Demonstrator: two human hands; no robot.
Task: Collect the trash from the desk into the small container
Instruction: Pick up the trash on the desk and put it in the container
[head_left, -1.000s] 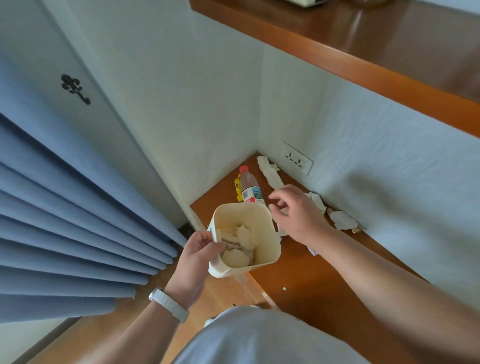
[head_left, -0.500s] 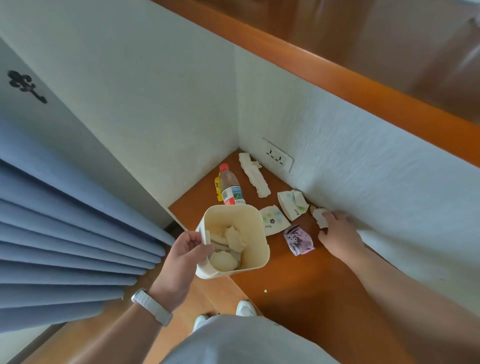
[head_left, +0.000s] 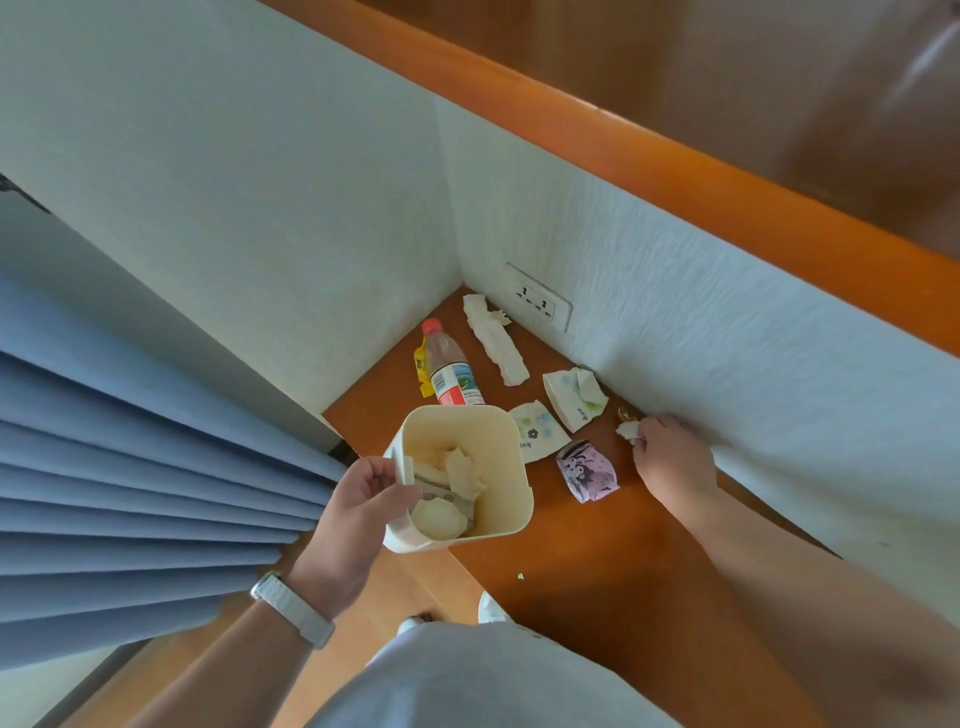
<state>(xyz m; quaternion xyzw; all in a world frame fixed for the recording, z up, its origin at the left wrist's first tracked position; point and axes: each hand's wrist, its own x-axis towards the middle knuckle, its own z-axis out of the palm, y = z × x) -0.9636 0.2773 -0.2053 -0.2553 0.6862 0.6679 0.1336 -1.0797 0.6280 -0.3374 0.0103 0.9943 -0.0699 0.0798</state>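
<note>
One crumpled tissue (head_left: 627, 431), light, soft and best pinched anywhere, sits at three o'clock of the container (head_left: 498, 470), right hand (head_left: 672, 462) grip closed on it, left hand (head_left: 358, 512) clasping the container's rim.

The container (head_left: 511, 462) hides the bottle's (head_left: 451, 371) base; the small gold thing (head_left: 625, 414) beside the right hand (head_left: 672, 462) is too tiny to identify.
</note>
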